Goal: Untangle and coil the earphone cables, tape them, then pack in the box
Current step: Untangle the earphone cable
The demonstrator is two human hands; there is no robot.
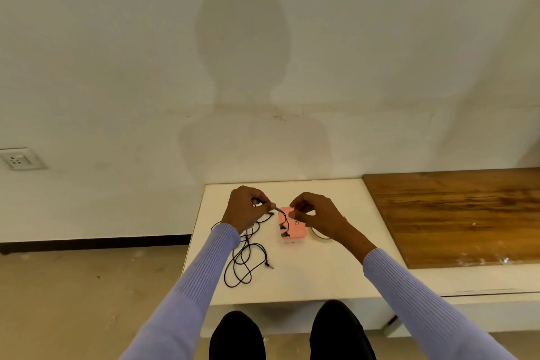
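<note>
Left hand: the left hand (248, 207) is raised above the white table (321, 278), fingers curled, pinching a stretch of the dark earphone cable (242, 260) between thumb and fingertips.
Right hand: the right hand (315, 218) is held just beside the left, over the pink box (295, 228); thumb and forefinger are pinched together, seemingly on a thin strand of the cable, though the strand is too fine to see clearly at the fingertips.
Earphone cable: most of it lies in loose, overlapping loops on the table below the left wrist, with the plug end (268, 265) pointing right; another part runs up to the left hand, and a short length with the earbuds (283, 231) hangs down over the left side of the box.
Box: pink, flat, lying on the table under and between the hands, with a small label on top.
Tape: a pale tape roll (320, 237) lies flat just right of the box, partly hidden by the right wrist.
Sleeves: both arms wear lilac ribbed sleeves (204, 280).
Surroundings: a wooden board (455, 213) sits on the right; a wall socket (17, 158) is on the far left.
</note>
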